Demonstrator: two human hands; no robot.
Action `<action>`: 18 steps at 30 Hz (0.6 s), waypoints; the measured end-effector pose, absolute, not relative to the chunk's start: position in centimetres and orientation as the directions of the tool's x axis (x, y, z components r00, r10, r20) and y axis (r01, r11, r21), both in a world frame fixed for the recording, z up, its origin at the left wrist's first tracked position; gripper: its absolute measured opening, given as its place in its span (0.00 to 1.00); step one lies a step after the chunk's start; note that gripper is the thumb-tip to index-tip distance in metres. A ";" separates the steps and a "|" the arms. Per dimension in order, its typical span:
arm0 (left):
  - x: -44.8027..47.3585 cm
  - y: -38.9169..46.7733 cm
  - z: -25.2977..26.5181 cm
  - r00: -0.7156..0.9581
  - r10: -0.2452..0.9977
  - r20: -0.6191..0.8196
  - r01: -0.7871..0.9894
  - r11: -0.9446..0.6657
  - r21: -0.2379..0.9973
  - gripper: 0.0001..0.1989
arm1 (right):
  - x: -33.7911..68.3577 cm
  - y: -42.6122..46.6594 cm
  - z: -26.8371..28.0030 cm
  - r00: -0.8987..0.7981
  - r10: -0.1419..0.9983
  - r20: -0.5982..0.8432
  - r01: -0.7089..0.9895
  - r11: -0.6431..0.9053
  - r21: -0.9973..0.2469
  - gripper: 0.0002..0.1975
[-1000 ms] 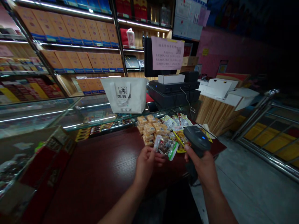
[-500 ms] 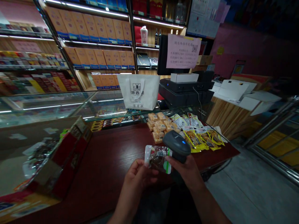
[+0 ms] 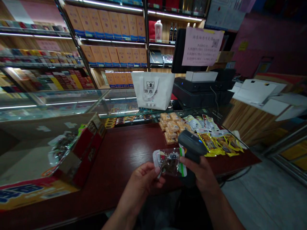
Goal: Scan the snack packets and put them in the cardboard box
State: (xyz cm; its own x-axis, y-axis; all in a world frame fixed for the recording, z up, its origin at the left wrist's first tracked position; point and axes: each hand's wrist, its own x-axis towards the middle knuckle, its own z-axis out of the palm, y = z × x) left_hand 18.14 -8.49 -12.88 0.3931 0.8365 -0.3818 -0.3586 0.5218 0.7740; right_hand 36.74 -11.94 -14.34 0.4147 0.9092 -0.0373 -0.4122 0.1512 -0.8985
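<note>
Between thumb and fingers, my left hand pinches the left end of a clear snack packet with dark contents and a green stripe. My right hand is wrapped round a black barcode scanner with a blue light on top, and its thumb or a finger touches the packet's green-striped end. Just beyond the scanner lie a pile of wrapped tan snack blocks and several yellow-edged snack packets. Part of the scanner's handle is hidden by the right hand.
An open cardboard box with dark packets inside stands left on the dark red table. A white tote bag is on the glass counter, beside a monitor with a pink notice. White-green packets lie near the table's back edge.
The whole view has shifted, so the shelves, box and table sit farther right. Both hands keep their hold on the packet and scanner, the packet now slightly tilted.
</note>
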 end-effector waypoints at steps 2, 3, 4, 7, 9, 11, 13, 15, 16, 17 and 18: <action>18.3 -8.6 -12.7 0.353 0.873 -0.338 -0.362 0.460 0.811 0.22 | 36.8 -11.8 -14.4 0.441 0.897 0.008 -0.331 0.171 -0.928 0.23; 18.4 -8.6 -12.7 0.344 0.883 -0.320 -0.355 0.437 0.826 0.22 | 36.9 -11.8 -14.3 0.460 0.887 0.034 -0.286 0.184 -0.941 0.24; 18.4 -8.6 -12.6 0.345 0.888 -0.305 -0.340 0.422 0.841 0.22 | 36.9 -11.7 -14.3 0.479 0.876 0.057 -0.246 0.196 -0.949 0.26; 18.3 -8.6 -12.7 0.321 0.912 -0.255 -0.293 0.352 0.889 0.21 | 36.8 -11.6 -13.8 0.500 0.859 0.105 -0.155 0.208 -0.966 0.21; 18.0 -8.3 -12.9 0.225 0.957 -0.186 -0.274 0.245 0.930 0.19 | 36.7 -11.7 -13.4 0.479 0.870 0.116 -0.079 0.175 -0.981 0.14; 17.6 -7.9 -13.1 0.093 0.991 -0.097 -0.244 0.117 0.963 0.17 | 36.6 -11.8 -13.0 0.462 0.879 0.115 -0.018 0.139 -0.990 0.14; 17.1 -7.4 -13.1 -0.014 1.000 -0.027 -0.215 0.024 0.976 0.15 | 36.6 -12.0 -12.8 0.455 0.885 0.103 -0.008 0.119 -0.993 0.16; 16.6 -6.8 -13.1 -0.080 0.997 0.012 -0.204 -0.029 0.979 0.14 | 36.5 -12.3 -12.7 0.416 0.905 0.092 -0.015 0.108 -0.994 0.17; 16.3 -6.6 -13.2 -0.102 0.994 0.028 -0.201 -0.048 0.978 0.13 | 36.3 -12.5 -12.7 0.381 0.921 0.086 -0.010 0.097 -0.995 0.18; 16.0 -6.3 -13.2 -0.120 0.992 0.042 -0.197 -0.065 0.978 0.12 | 36.2 -12.7 -12.7 0.340 0.937 0.083 0.006 0.086 -0.996 0.19; 15.8 -6.1 -13.3 -0.137 0.989 0.057 -0.189 -0.082 0.978 0.12 | 36.0 -12.8 -12.7 0.298 0.951 0.083 0.025 0.079 -0.997 0.20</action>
State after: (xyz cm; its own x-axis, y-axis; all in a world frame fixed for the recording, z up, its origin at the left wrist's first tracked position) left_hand 15.78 -6.13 -13.28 -0.1372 0.9889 0.0567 -0.1891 -0.0823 0.9785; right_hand 35.99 -12.85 -12.67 0.2984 0.9508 0.0827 0.0247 0.0789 -0.9966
